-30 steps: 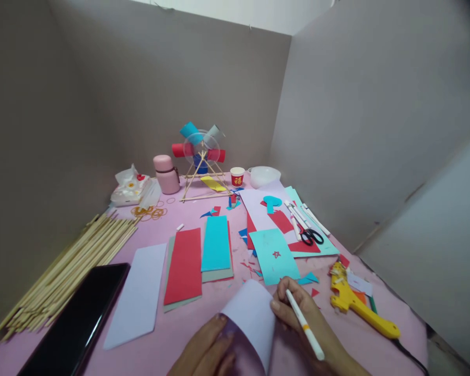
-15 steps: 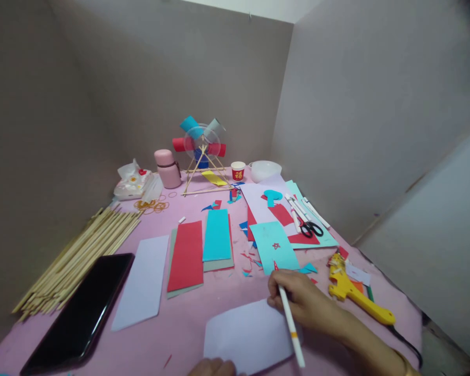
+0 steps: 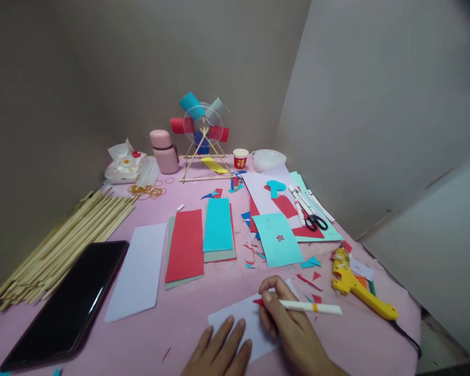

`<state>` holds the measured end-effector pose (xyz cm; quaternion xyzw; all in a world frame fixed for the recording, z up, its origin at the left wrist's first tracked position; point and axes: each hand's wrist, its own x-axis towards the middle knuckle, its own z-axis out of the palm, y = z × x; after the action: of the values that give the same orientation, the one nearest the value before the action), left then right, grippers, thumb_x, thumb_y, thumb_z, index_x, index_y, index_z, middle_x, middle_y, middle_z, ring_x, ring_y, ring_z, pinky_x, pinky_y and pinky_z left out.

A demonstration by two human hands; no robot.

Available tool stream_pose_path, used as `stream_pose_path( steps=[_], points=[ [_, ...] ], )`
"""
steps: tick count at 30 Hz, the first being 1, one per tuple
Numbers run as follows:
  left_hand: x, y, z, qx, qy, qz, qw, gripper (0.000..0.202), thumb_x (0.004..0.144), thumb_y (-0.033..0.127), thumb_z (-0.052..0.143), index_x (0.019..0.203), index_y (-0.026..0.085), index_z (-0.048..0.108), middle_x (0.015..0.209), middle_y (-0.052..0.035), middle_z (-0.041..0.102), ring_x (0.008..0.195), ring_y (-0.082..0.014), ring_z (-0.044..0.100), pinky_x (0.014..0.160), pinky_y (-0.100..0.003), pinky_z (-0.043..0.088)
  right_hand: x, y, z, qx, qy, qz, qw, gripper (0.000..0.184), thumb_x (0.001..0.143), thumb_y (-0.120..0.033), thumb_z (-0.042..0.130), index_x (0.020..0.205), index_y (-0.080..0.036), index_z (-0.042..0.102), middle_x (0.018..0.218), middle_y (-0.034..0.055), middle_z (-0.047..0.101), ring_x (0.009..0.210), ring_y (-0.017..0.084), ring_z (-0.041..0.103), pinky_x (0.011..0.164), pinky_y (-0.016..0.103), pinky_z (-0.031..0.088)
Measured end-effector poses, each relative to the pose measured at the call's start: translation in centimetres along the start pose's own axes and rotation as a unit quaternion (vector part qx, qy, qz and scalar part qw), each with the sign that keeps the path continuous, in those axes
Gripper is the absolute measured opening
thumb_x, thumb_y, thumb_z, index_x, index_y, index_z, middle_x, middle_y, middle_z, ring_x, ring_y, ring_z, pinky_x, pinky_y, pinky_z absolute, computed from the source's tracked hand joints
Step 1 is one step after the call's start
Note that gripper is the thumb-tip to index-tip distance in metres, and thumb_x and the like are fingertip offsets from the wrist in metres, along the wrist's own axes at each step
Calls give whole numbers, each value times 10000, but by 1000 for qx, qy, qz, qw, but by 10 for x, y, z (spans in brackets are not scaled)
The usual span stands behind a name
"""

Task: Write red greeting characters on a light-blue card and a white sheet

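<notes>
A sheet of white paper [image 3: 254, 316] lies in front of me at the near side of the table. My left hand [image 3: 221, 350] rests flat on its left part, fingers spread. In my right hand [image 3: 282, 318] is a white marker [image 3: 313, 307] with a red tip, which points left just over the paper; I cannot tell whether it touches. Beyond my right hand lies a light teal card [image 3: 279, 250] with a small red star drawn on it. Left of the paper are a red card strip [image 3: 185, 245], a blue strip [image 3: 218, 224] and a white strip [image 3: 138, 271].
Wooden sticks [image 3: 62, 245] and a black phone [image 3: 66, 303] lie at left. A yellow glue gun [image 3: 362, 295] with its cord and scissors [image 3: 316, 223] are at right. A stick-framed wheel model [image 3: 203, 133], pink flask [image 3: 164, 152] and paper cup [image 3: 240, 159] stand at the back.
My right hand has come nearer, and the marker has swung from upright to nearly level, its tip now over the white paper. My left hand has moved further onto the paper. The view has tilted down.
</notes>
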<state>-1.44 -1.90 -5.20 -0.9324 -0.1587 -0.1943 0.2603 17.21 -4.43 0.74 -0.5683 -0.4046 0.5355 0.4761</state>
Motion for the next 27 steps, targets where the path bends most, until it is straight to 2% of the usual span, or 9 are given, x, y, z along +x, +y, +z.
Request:
stream_pose_path(
  steps=[4,7,10,13,16,21,24,27],
  points=[
    [14,-17,-7,-12,-9,6,1000,311,852,502,468,1046,320,629,1103,45,673,987,-185,596,771,-294,439,15,13,7,34,33,5,999,279,872,-494,442,781,-233,404,504,-115,287,462,93,245,430,200,193],
    [18,-22,-6,-12,-18,-1,1000,398,770,571,545,1032,286,636,1072,34,689,951,-195,611,739,-299,448,23,26,1,25,52,-7,998,237,870,-439,473,777,-229,413,531,-109,320,476,89,271,447,192,225],
    [18,-18,0,-9,-11,-21,1000,410,765,557,559,1049,269,630,1050,23,698,928,-201,619,735,-314,432,24,26,-2,15,58,-5,998,189,876,-385,457,779,-227,422,491,-109,364,451,91,286,442,196,238],
    [18,-13,4,-12,-9,-22,1000,339,782,485,573,1042,275,627,1040,31,702,912,-209,626,734,-336,415,18,15,2,-10,63,9,998,179,820,-347,510,725,-217,432,503,-103,371,456,85,291,443,197,241],
    [18,-9,3,-34,-22,-35,999,318,804,417,538,1070,259,611,1050,40,698,909,-210,632,729,-352,421,11,6,11,-32,29,-4,999,158,753,-327,540,694,-206,457,522,-92,371,460,81,284,441,208,220],
    [10,-9,1,-64,-31,-79,994,313,845,187,406,1084,264,594,1089,66,678,978,-181,608,803,-346,407,12,17,19,-94,0,-30,995,135,733,-320,500,665,-211,459,483,-95,322,434,87,264,436,231,193],
    [3,-18,-5,-90,-25,-105,990,286,896,233,368,1014,298,621,1088,73,675,995,-168,591,839,-332,380,13,22,15,-124,1,-19,992,146,739,-322,470,636,-226,430,454,-109,259,410,85,219,418,235,168],
    [-3,-25,-13,-115,-23,-133,984,266,915,321,378,964,300,639,1043,78,689,961,-143,586,837,-292,371,10,24,11,-161,5,-41,986,142,739,-307,460,624,-235,417,446,-101,272,398,88,236,415,243,165]
  ],
)
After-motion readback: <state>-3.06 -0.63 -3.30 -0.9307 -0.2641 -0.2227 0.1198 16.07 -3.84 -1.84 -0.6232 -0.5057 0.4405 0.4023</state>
